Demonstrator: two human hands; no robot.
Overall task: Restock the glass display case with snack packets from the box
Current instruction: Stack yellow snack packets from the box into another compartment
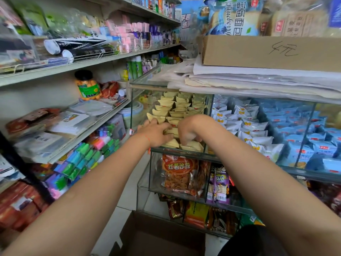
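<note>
Pale yellow snack packets [173, 115], small, pillow-shaped and matte, stand in overlapping rows in the leftmost compartment of the glass display case [186, 151], on its upper tier. Left hand [155, 133] lies on the front rows, fingers curled round one packet. Right hand [187, 133] is bent down at the wrist just beside it, fingers curled onto the packets nearest the front glass edge; whether it grips one or only presses, cannot tell. The two hands almost touch.

Next compartment to the right: white packets with yellow print [247, 126], glossy, piled loosely. Beyond those: blue packets [299, 130]. Lower tier, behind clear glass: an orange bag of crisp strips [180, 174], shiny film, and purple packets [220, 185] standing upright.

Brown cardboard box [162, 235] sits on the floor below the case, flaps open; its inside is dark. Stacked papers [249, 80] and a second cardboard box [267, 50] rest on the case top. Metal shelving [77, 64] at left carries a clear jar of orange balls [88, 85].
</note>
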